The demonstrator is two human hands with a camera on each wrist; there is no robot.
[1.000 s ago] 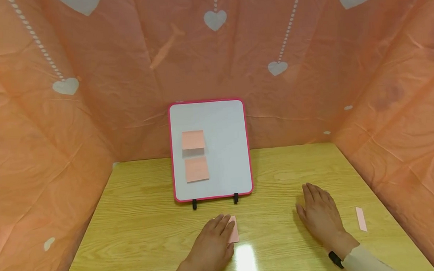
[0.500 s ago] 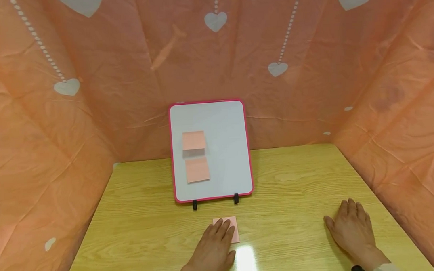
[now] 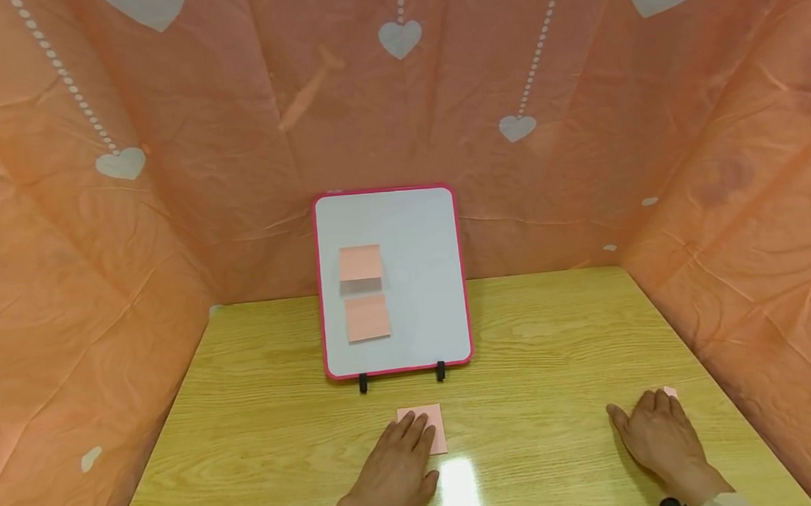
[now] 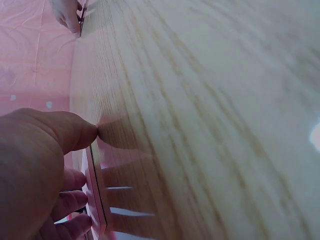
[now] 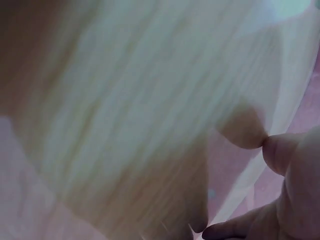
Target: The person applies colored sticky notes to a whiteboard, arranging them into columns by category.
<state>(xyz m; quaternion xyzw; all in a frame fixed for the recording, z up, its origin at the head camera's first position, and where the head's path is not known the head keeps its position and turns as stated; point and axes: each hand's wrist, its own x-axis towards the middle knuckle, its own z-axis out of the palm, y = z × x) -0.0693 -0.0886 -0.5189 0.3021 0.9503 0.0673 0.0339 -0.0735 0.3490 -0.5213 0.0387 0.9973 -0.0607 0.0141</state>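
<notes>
The left hand (image 3: 394,465) rests straight-fingered on the pad (image 3: 441,436) on the table (image 3: 531,338); the right hand (image 3: 661,434), likewise straight-fingered, partly covers a paper (image 3: 670,392), which could skid if pushed unevenly.

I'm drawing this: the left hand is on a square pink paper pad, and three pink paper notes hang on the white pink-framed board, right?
Not three: the head view shows two pink paper notes on the white pink-framed board. The left hand is on the square pink pad.
</notes>
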